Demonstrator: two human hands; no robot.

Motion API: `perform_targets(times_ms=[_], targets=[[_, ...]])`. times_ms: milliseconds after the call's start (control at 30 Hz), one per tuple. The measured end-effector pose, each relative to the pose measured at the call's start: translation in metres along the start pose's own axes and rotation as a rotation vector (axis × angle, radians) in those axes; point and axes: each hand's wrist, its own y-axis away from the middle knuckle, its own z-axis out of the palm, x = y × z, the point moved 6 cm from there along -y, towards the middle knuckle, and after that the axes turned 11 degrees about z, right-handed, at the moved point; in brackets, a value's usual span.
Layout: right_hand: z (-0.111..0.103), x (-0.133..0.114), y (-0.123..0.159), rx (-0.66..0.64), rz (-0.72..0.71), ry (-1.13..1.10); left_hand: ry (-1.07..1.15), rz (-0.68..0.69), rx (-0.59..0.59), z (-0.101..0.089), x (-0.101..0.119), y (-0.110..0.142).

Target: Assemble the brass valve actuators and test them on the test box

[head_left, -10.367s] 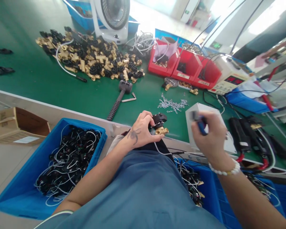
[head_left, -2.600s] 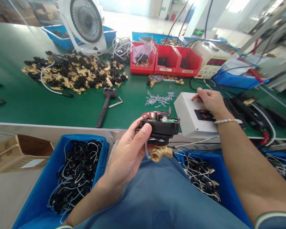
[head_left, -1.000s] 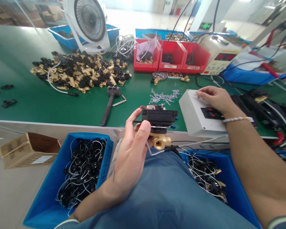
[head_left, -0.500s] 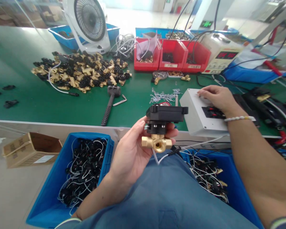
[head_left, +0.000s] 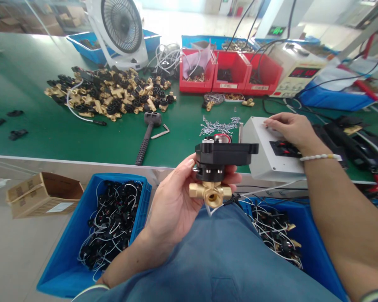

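Observation:
My left hand (head_left: 176, 197) is closed around a motorized brass valve (head_left: 211, 193), with its black actuator housing (head_left: 227, 154) on top and a brass port facing me. Red wire shows at the open top of the housing, and a white cable hangs below, joined to a black connector (head_left: 232, 199). My right hand (head_left: 291, 130) rests over a light grey control box (head_left: 261, 144), thumb and finger pinched on a small switch (head_left: 267, 125) on its top face. The fingers partly cover that switch. Red and black terminals (head_left: 283, 147) sit below the hand.
A rubber mallet (head_left: 147, 136) and hex key (head_left: 160, 132) lie left of metal clips (head_left: 219, 126). Behind are piled brass valve bodies (head_left: 113, 92), red bins (head_left: 231, 86), a fan (head_left: 122, 25) and a power supply (head_left: 297, 75). Blue crates (head_left: 61, 256) stand below the table edge.
The valve in my left hand has tilted a little toward me, showing more of the housing's open top. My right hand stays at the switch. The whole view has shifted slightly.

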Motion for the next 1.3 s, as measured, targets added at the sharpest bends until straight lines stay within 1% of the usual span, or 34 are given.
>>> perform_targets(times_ms=[167,267,333,467,533,700,900,1033,1300], targets=[[-0.001,0.000,-0.001,0.008,-0.018,0.008,-0.010,0.010,-0.035,0.001,0.000,0.002],[0.000,0.000,-0.002,0.005,-0.016,0.013,-0.001,0.007,-0.021,0.000,0.001,0.001],[0.000,0.000,-0.002,-0.002,-0.009,0.013,0.033,-0.052,-0.004,0.000,-0.002,0.000],[0.002,0.000,-0.002,-0.010,0.011,0.006,0.165,-0.274,-0.023,0.001,-0.014,0.001],[0.001,0.000,-0.001,-0.007,0.021,0.004,0.194,-0.321,-0.032,0.001,-0.017,0.002],[0.001,0.000,-0.003,-0.021,0.030,0.001,0.130,-0.322,-0.019,-0.001,-0.020,0.003],[0.002,0.003,-0.011,0.023,0.022,0.021,0.092,-0.296,-0.067,0.000,-0.019,0.005],[0.001,0.002,-0.010,0.024,0.001,0.004,0.050,-0.276,-0.093,0.001,-0.019,0.003],[-0.001,0.001,-0.007,0.027,-0.060,-0.050,0.107,-0.254,-0.184,0.003,-0.020,0.003]])
